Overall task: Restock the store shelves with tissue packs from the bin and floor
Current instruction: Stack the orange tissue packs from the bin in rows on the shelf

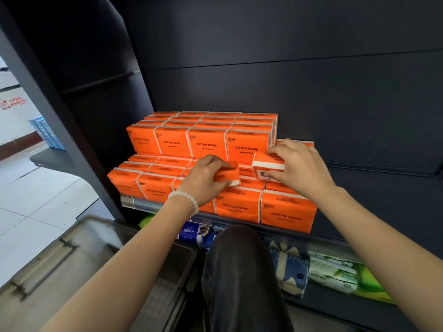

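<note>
Orange "COTTON TISSUE" packs (206, 144) stand stacked in two tiers on a dark shelf (371, 188). My left hand (203, 180), with a white bead bracelet on its wrist, grips one orange pack (231, 176) above the lower tier's middle. My right hand (299, 166) holds another orange pack (265, 167) by its ends, barcode side toward me, just right of the upper tier. The lower front row (285, 212) reaches the shelf's front edge.
A grey plastic bin (79, 255) sits at lower left beside my knee (237, 259). The shelf below holds blue, patterned and green tissue packs (335, 274). Blue packs (45, 133) stand on the floor at far left. The shelf right of the orange stack is bare.
</note>
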`<state>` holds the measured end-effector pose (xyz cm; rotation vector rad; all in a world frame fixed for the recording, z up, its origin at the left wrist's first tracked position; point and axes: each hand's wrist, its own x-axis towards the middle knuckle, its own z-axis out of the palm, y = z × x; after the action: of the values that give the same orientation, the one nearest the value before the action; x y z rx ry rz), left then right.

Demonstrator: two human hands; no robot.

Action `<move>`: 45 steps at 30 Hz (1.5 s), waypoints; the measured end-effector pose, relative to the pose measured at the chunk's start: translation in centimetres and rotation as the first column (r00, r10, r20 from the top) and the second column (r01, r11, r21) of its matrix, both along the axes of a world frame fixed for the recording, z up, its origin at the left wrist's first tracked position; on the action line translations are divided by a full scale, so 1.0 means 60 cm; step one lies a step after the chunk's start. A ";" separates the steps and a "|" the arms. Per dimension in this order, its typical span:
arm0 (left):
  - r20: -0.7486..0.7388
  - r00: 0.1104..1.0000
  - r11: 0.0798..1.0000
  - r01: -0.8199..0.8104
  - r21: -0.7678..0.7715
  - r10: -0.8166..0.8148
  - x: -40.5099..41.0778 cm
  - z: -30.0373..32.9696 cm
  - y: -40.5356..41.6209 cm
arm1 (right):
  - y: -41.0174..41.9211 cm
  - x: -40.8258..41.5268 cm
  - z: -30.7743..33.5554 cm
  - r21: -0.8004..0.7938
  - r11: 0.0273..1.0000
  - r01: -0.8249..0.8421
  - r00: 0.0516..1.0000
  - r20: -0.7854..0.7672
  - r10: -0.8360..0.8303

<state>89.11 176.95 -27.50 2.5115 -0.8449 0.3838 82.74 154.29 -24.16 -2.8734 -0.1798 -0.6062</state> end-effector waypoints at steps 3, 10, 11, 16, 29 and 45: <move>0.018 0.999 0.993 -0.052 0.105 0.050 0.008 -0.007 0.014 | -0.003 -0.003 0.010 0.015 1.000 0.009 1.000 -0.030 -0.009; -0.079 0.989 0.980 -0.115 0.160 0.129 0.023 -0.006 0.032 | -0.021 -0.010 0.020 0.100 0.991 0.085 0.989 -0.132 -0.071; -0.092 0.987 0.976 -0.116 0.183 0.134 0.027 -0.004 0.032 | -0.023 -0.010 0.021 0.124 0.988 0.094 0.987 -0.145 -0.075; -0.194 0.966 0.963 -0.119 0.241 0.168 0.043 0.009 0.027 | -0.030 -0.005 0.026 0.253 0.962 0.106 0.980 -0.189 -0.058; -0.252 0.948 0.961 -0.132 0.243 0.194 0.046 0.008 0.011 | -0.048 -0.011 -0.010 0.200 0.972 0.125 0.902 -0.430 -0.028; -0.217 0.925 0.901 -0.214 0.376 0.310 0.044 0.008 0.049 | -0.065 0.006 -0.016 0.508 0.814 0.281 0.825 -0.562 0.066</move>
<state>91.76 179.89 -27.03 2.9300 -0.4933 -0.0400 83.10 150.39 -25.15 -2.3290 0.2357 0.1830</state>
